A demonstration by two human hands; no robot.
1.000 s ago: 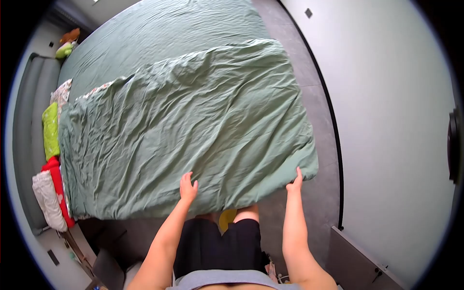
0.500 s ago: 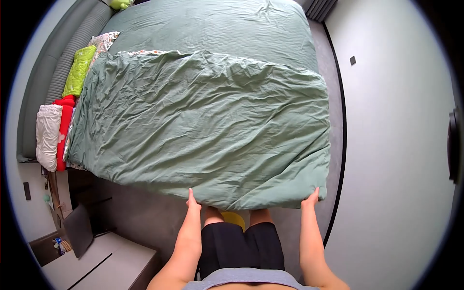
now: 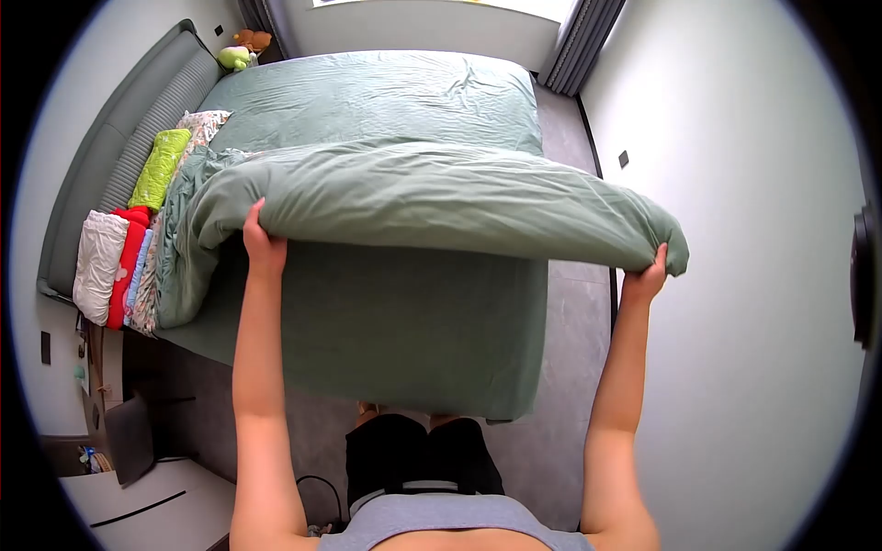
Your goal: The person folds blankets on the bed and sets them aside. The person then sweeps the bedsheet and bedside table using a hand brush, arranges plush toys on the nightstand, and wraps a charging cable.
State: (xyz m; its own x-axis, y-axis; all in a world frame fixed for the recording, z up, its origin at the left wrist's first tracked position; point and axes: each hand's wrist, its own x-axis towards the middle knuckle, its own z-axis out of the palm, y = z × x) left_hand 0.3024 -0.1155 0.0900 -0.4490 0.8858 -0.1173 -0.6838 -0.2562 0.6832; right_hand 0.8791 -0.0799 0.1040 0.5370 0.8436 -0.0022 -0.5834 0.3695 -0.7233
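Observation:
A green duvet (image 3: 432,197) hangs lifted in the air, its near edge raised well above the bed. My left hand (image 3: 264,241) is closed on that edge toward the headboard end. At the foot end, my right hand (image 3: 648,274) grips the duvet near its corner. Below it shows the matching green bed sheet (image 3: 413,331), stretched over the mattress. On the headboard side part of the duvet still lies bunched on the bed. The fingers under the fabric are hidden.
Against the grey headboard (image 3: 87,179) lie a lime-green pillow (image 3: 160,170), a white folded bundle (image 3: 99,262) and a red one (image 3: 129,275). A desk (image 3: 156,510) and dark chair (image 3: 130,439) stand at lower left. A wall (image 3: 735,275) runs along the right.
Both hands have raised the duvet's near edge up and forward, uncovering the sheet beneath. My hands have moved farther apart. The view has tilted up, showing the window and curtains.

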